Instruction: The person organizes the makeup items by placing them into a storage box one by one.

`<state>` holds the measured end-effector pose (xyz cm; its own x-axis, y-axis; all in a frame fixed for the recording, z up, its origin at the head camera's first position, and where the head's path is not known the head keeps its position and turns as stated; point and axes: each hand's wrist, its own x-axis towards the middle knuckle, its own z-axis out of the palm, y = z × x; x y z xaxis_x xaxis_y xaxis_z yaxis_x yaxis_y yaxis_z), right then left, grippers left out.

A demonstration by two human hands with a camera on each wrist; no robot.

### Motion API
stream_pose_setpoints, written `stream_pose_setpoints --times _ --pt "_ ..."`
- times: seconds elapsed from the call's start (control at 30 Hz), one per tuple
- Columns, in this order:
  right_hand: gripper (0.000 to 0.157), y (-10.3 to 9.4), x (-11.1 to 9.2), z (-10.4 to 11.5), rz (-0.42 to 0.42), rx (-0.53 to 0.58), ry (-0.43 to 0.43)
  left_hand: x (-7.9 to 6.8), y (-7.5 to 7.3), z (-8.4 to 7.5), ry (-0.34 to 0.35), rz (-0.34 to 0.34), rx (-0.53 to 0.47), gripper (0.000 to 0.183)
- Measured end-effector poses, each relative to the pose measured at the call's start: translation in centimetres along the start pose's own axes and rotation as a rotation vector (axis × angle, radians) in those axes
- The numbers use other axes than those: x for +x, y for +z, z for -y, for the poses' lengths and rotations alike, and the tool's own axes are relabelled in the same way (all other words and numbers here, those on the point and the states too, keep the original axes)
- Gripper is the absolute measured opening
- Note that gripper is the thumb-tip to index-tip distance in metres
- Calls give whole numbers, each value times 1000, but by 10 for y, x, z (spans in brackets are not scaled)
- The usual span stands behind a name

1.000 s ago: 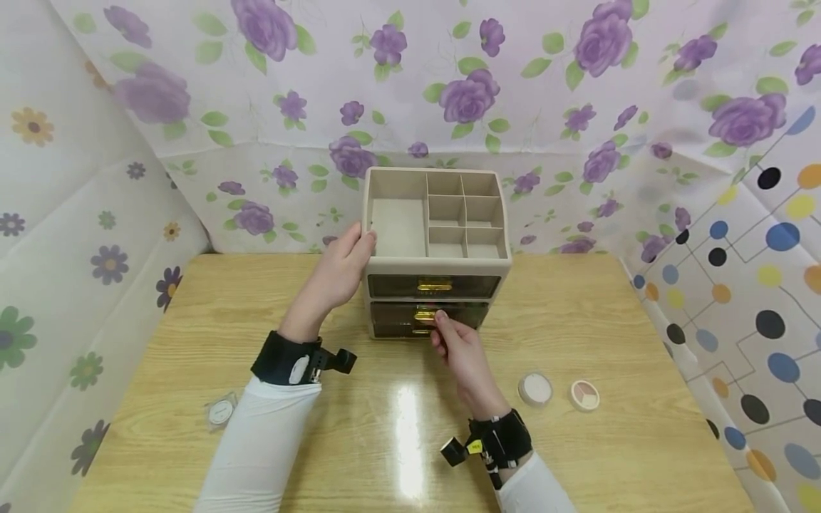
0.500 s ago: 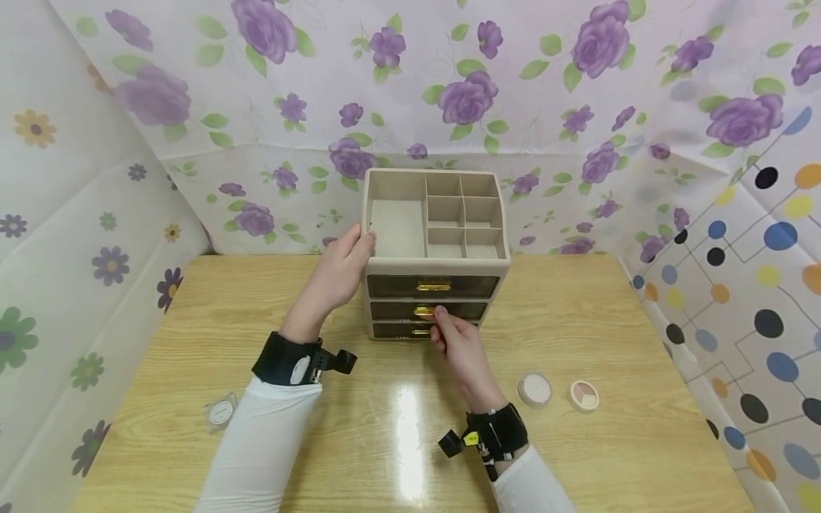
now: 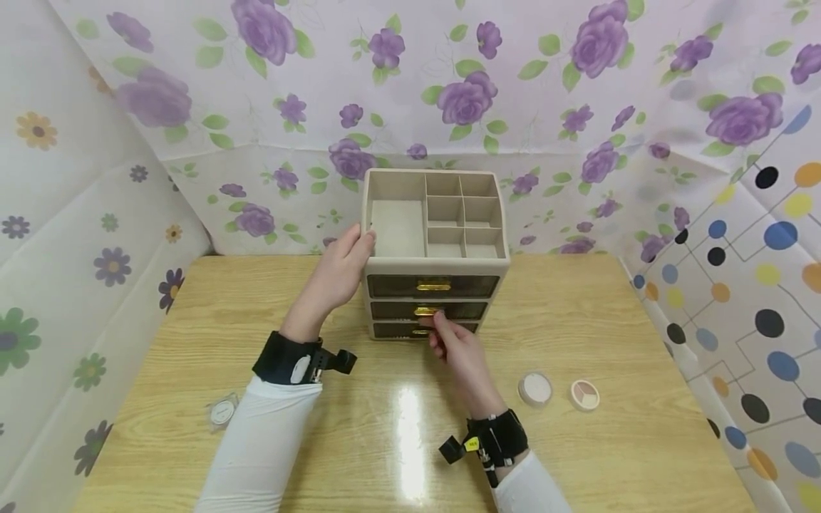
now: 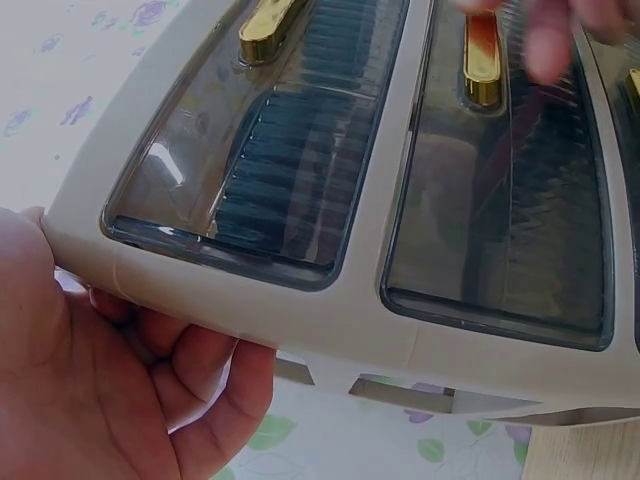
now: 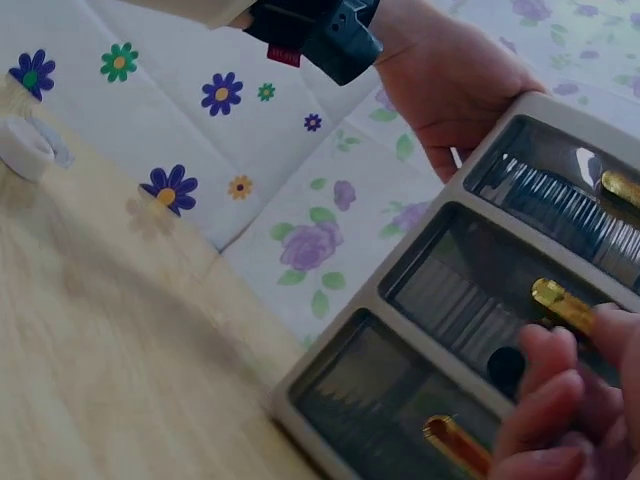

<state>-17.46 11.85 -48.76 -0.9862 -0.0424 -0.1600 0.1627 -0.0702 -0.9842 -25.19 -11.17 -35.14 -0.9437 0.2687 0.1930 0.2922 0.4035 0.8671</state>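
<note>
Organizer (image 3: 437, 266) stood upright, drawers (image 3: 393, 311) facing near, long axes L–R. L hand (image 3: 336, 269) gripped its left side; R hand (image 3: 463, 356) curled at mid. handle (image 3: 424, 311), hold unclear. Yellow tag (image 3: 472, 444) unreadable.

A white sheet printed with purple roses and green leaves (image 3: 468, 100) hung behind the table, a horizontal crease running across it. On the left, a pale sheet of multicoloured daisy-like flowers (image 3: 96, 235) met it at a corner; on the right stood a white sheet with black, blue, orange and yellow dots joined by thin grey lines (image 3: 757, 306). The table (image 3: 609, 320) had a light, yellowish wood-grain top, glossy enough to throw back a bright white streak of light (image 3: 409, 442) near its front.
</note>
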Motion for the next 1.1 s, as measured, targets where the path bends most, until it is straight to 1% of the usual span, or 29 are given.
stream_pose_setpoints --times 0.07,0.13,0.2,0.23,0.3,0.37,0.5,0.6,0.8,1.1 --pt "43 -1 -3 -7 73 -8 55 0 1 0 1 0 -5 42" --pt "42 0 -5 -14 154 16 106 0 1 0 1 -3 -5 42" --pt "44 1 -6 -21 200 76 159 0 1 0 1 -8 -6 42" --pt "46 2 -6 -24 204 120 187 0 1 0 0 -8 -7 41" --pt "49 3 -5 -28 187 204 226 0 1 0 -3 -3 -6 42" --pt "51 3 -4 -30 154 257 250 1 1 0 -9 1 -5 42" --pt "56 4 0 -32 88 297 259 1 0 1 -19 6 -4 44" --pt "56 4 4 -32 58 297 241 1 1 1 -19 4 -6 44" --pt "46 3 7 -34 20 268 238 2 1 1 -25 -8 9 44" --pt "46 2 2 -36 5 250 239 1 2 0 -15 -20 3 43"
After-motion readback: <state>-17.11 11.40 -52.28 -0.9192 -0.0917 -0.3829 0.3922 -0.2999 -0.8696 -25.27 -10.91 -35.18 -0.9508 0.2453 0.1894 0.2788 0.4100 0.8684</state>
